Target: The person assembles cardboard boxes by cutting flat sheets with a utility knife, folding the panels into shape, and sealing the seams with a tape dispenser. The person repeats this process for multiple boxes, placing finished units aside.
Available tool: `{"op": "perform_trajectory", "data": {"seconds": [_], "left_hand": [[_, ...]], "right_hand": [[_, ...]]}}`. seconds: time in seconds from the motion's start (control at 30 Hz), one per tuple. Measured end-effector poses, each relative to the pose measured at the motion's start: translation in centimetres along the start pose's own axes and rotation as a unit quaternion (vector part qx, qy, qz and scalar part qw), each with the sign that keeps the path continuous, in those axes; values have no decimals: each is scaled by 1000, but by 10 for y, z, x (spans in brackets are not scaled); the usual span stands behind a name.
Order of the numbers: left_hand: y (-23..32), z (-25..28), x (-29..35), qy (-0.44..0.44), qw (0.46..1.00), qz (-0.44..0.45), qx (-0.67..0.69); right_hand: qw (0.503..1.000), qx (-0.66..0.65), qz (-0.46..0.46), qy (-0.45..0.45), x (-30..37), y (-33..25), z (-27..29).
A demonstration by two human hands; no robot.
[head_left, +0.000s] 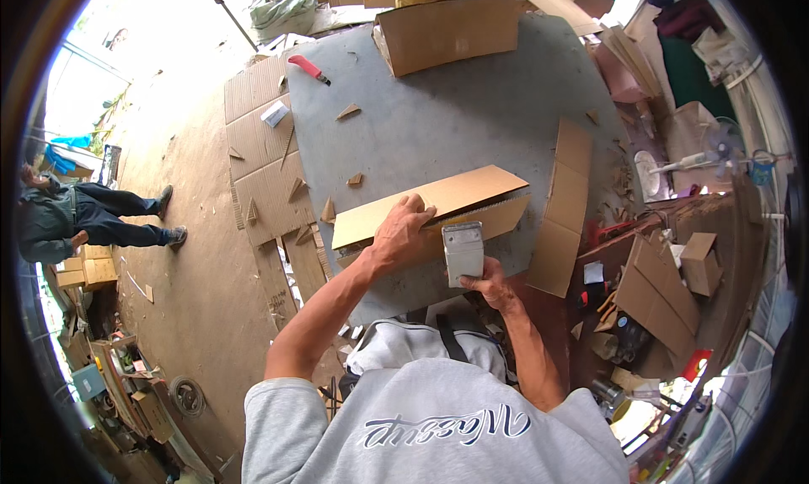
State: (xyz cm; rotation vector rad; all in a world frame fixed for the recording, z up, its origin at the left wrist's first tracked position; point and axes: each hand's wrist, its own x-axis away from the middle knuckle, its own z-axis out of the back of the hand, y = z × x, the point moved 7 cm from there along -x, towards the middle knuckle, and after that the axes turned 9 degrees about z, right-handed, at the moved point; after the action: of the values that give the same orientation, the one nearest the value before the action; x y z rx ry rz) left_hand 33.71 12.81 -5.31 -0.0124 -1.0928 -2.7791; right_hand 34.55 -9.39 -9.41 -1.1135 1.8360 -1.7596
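My left hand (400,233) is closed on a long folded cardboard piece (447,193), its fingers bent over the upper flap. The piece lies slantwise across the near part of the grey tabletop (455,113), with a dark gap between its two layers at the right. In my right hand (493,286) is a whitish block-shaped tool (464,260) with a worn grey end, held upright against the cardboard's near side. Its exact kind is not clear, and it hides part of the lower layer.
A red-handled knife (309,68) lies at the far left of the table. Cardboard strips (563,206) and a bent cardboard piece (451,37) lie right and far. Small triangular offcuts are scattered about. Another person (93,214) stands at the left.
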Motion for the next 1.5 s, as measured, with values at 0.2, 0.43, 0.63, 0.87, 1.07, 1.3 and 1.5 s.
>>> {"op": "perform_trajectory", "data": {"seconds": [0.2, 0.43, 0.63, 0.87, 1.07, 1.3, 1.5], "left_hand": [[-21, -3, -33, -152, 969, 82, 176], [-16, -28, -66, -288, 831, 153, 450], [-26, -34, -82, -287, 805, 176, 488], [-49, -47, -98, -268, 811, 190, 484], [-57, -55, -100, -183, 794, 191, 548], [-94, -41, -110, -4, 823, 240, 515], [-91, -41, -108, 86, 871, 202, 440]], "right_hand": [[998, -52, -45, -1, -13, 0, 14], [996, -55, -74, -7, -24, -14, 19], [992, -84, -96, -9, -27, -24, 15], [989, -80, -128, 5, -38, -38, 8], [978, -104, -178, 29, -44, -47, 0], [975, -31, -213, 54, -30, -48, -7], [978, -19, -197, 67, -23, -41, -7]]}}
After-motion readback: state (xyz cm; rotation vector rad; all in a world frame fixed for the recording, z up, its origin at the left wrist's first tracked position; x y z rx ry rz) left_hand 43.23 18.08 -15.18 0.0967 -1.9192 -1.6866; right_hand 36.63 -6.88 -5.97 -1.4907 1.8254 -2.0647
